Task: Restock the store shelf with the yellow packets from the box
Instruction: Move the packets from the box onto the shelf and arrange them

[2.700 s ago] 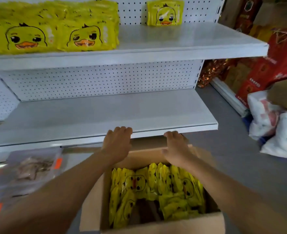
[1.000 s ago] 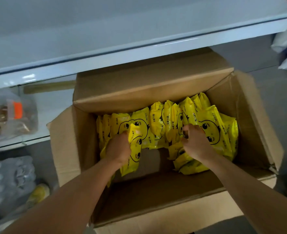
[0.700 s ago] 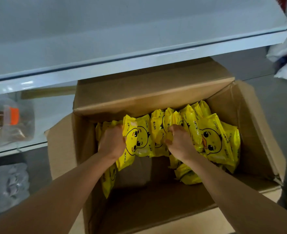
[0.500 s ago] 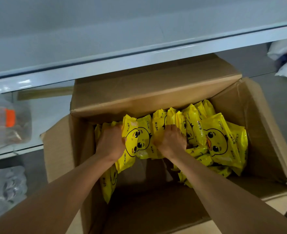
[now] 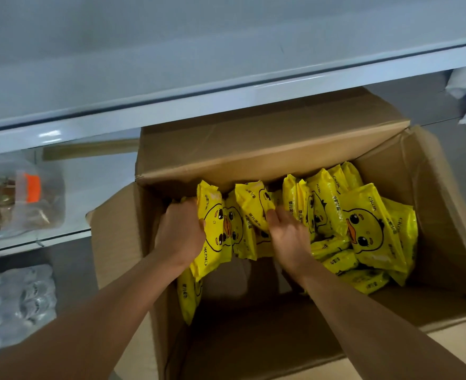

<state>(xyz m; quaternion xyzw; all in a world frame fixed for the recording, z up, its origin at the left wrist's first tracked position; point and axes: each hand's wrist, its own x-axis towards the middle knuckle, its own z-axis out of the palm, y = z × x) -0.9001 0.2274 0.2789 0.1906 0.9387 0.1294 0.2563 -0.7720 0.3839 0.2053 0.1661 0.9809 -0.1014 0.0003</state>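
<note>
Yellow packets [image 5: 369,229] are stood on edge in a row along the far side of the cardboard box [image 5: 432,204], packed face to face, which probably keeps them upright and lets several be taken as one stack. A small bunch at the left end of the row is squeezed between both hands: the left hand [image 5: 181,234] is curled closed against the outer face of the leftmost packet, the one with the duck print and "CKOK" lettering, and the right hand [image 5: 288,234] is pressed closed against the other side of the bunch, fingers tucked behind a packet tilted over the top. How many packets are caught between the palms cannot be told. The clamp from two sides looks chosen so that slippery film bags are held by pressure rather than pinched singly. More packets are left to the right of the right hand, some upright, some slumped flat at the bottom; one more hangs low by the left wall under the left wrist. The near half of the box is bare cardboard. The far flap is folded out under the edge of the white shelf [image 5: 226,100], so the box is parked right below the drop-off point. Nothing is seen on the shelf surface in view. A clear bag with an orange tag [image 5: 31,187] lies on a lower ledge at left. Judged: lift step, stack not yet clear of the box.
</note>
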